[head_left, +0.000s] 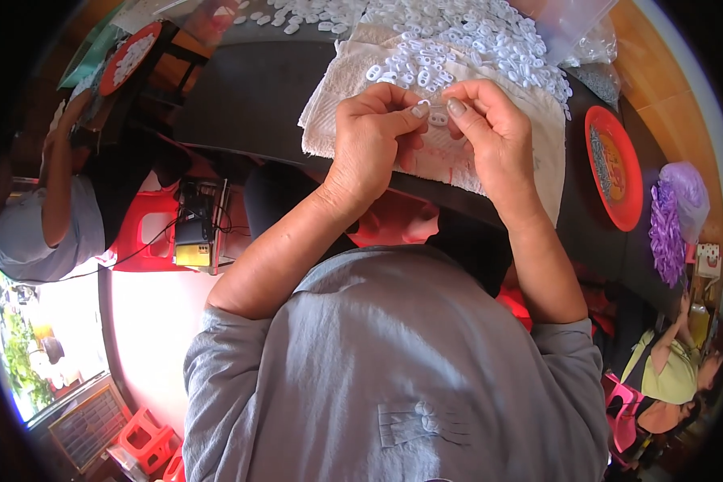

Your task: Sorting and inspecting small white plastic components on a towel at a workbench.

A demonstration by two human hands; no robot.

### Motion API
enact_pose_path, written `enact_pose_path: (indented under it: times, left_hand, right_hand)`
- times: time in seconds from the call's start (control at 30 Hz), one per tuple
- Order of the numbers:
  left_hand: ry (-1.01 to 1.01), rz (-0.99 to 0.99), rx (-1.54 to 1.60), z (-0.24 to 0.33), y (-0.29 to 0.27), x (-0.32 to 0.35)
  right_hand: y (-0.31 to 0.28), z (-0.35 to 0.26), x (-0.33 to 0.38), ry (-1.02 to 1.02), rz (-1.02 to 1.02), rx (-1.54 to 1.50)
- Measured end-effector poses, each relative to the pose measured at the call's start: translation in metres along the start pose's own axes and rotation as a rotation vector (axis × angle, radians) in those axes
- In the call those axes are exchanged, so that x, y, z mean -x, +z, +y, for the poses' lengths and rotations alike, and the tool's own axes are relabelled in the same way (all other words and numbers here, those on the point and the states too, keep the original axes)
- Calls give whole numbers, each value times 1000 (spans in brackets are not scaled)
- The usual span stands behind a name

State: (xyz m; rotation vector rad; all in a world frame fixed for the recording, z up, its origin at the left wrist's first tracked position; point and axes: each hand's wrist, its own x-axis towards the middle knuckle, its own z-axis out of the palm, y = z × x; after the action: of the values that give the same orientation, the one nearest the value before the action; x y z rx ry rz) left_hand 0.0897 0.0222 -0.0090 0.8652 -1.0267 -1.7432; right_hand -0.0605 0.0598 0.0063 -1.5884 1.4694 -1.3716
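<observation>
Over a folded cream cloth (538, 161), my two hands are close together with a narrow gap between them. My left hand (365, 145) pinches a small white plastic piece (424, 103) between thumb and forefinger. Thumb and forefinger of my right hand (502, 140) are also pressed together; whatever is between them is too small to make out. Another white oval piece with two holes (438, 119) shows below the fingertips. Just beyond, a small heap of similar white pieces (422, 68) lies on the cloth.
A larger pile of white pieces (490, 32) covers the far table. At right are a red tray (631, 205) with small grey parts, a clear bag (598, 80) and purple strips (667, 233). Co-workers sit at left (44, 217) and far right (667, 369). A red stool (145, 438) stands lower left.
</observation>
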Motion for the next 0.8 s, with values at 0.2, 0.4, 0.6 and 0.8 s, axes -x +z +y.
enact_pose_path:
  times: [0.2,0.4,0.6,0.8]
  left_hand:
    - [8,-5,7,-1,-1,0]
    - [14,-3,2,-2,-1,0]
    - [22,-1,1,-5,-2,2]
    - [90,4,-53,-7,0,5]
  right_hand:
    - [-8,0,-5,-72,-118,186]
    - [-8,-1,-8,-101,-168,145]
    - [-3,0,-9,-211,-156,263]
    - [0,2,-9,-157,-181,166]
